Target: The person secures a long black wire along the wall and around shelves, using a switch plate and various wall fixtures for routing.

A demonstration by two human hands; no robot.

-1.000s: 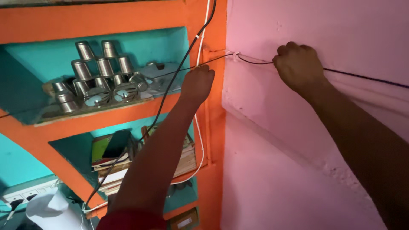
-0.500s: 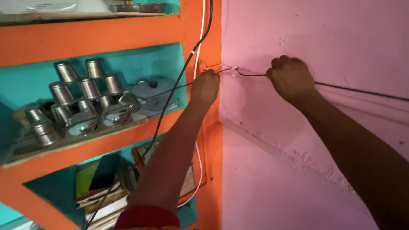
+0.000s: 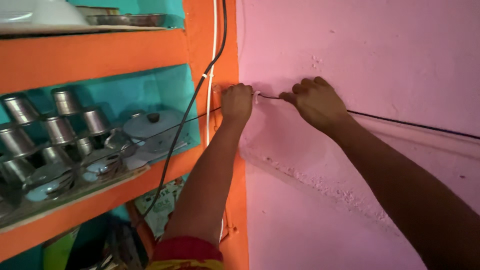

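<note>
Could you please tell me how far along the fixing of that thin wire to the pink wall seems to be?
Done: the thin black wire already runs taut along the pink wall from the right. In hand: the left hand and right hand pinch it on either side of a small white clip near the orange corner post. Left: whether the clip is fastened cannot be seen.

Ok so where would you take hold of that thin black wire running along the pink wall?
Probably pinch the black wire on its bare taut stretch just right of the right hand, coming straight at the pink wall from the front. It runs nearly level close to the wall, so fingertips above and below suit it.
</note>
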